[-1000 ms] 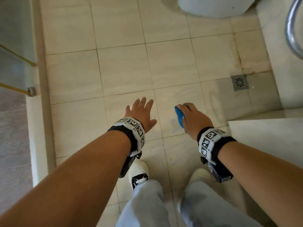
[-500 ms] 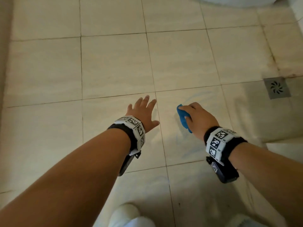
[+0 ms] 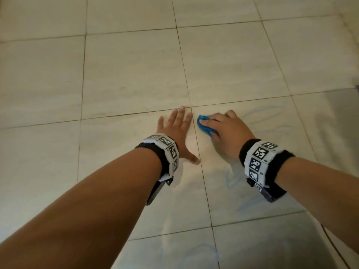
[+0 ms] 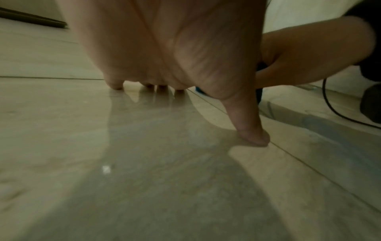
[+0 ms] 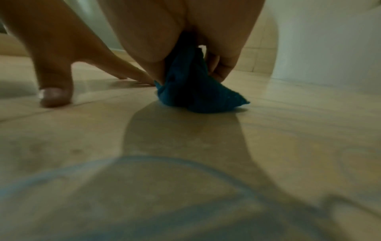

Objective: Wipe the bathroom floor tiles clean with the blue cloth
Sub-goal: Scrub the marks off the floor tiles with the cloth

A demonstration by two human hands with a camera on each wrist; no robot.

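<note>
A bunched blue cloth lies on the beige floor tiles, and my right hand grips it from above with curled fingers. In the right wrist view the blue cloth hangs from the palm and touches the tile, with fingers wrapped round it. My left hand is spread flat on the tile just left of the cloth, fingers straight. In the left wrist view its fingertips and thumb press the floor. Faint blue streaks mark the tiles around the right hand.
Grout lines cross the floor. A white toilet base stands beyond the cloth in the right wrist view. A dark cable trails on the floor by the right wrist. A grey wet patch shows at the right.
Both hands have come down onto the floor and moved forward. The view has tilted down and closer, so the drain, toilet and shoes have left the head view.
</note>
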